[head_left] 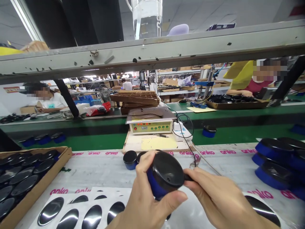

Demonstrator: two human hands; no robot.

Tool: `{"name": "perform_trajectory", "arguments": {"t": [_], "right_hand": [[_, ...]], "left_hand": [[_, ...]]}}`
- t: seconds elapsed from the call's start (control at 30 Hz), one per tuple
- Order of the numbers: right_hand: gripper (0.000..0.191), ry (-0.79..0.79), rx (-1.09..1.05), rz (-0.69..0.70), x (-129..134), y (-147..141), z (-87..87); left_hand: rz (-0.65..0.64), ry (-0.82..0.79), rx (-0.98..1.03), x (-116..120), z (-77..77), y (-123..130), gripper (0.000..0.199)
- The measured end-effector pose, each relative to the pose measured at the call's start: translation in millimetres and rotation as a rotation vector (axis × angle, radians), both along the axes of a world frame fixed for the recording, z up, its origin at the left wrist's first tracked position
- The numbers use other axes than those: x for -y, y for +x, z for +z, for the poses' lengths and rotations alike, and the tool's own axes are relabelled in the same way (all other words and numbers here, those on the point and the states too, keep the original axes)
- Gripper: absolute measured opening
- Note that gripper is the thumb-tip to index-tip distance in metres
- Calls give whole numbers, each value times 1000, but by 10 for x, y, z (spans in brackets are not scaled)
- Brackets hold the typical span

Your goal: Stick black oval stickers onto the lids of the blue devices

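Observation:
My left hand (pixel 152 194) is wrapped round a round casing (pixel 168 170) with a glossy black top and a blue side. The casing is tilted, its top facing up toward me, and a small hole or dot shows near its lower edge. Close to its right side, my right hand (pixel 214 190) pinches a short black piece (pixel 188 175); its kind is mostly hidden by the fingers, and I cannot tell whether it joins the casing. Another blue and black casing (pixel 130 159) stands on the table just behind my left hand. Below lie white sheets with glossy black oval stickers (pixel 92 216).
At the left is a cardboard tray (pixel 64 156) of similar casings; more are stacked at the right (pixel 274 175). Behind stands a control box (pixel 152 126) beside a white power strip (pixel 182 131) with cables. A green conveyor (pixel 231 133) runs across, under a shelf beam (pixel 190 47). Co-workers sit beyond.

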State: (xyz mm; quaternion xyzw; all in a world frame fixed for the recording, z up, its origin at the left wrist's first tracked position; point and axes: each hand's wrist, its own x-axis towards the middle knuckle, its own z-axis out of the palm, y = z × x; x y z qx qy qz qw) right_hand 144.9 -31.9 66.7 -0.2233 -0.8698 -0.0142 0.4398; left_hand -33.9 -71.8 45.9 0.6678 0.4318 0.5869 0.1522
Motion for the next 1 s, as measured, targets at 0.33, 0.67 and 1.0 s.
{"name": "perform_trajectory", "arguments": {"t": [0.33,0.67,1.0], "right_hand": [[17,-59,-2,48,19,65,-94],[16,-195,17,48,31,8,-96],[19,-494,-99,144,21,85,-253]], "left_hand": [[-31,80,-114,-52,-134,10,70],[17,211,-301,-73,-31,-15,65],[259,709,-638,-2,234,129,29]]}}
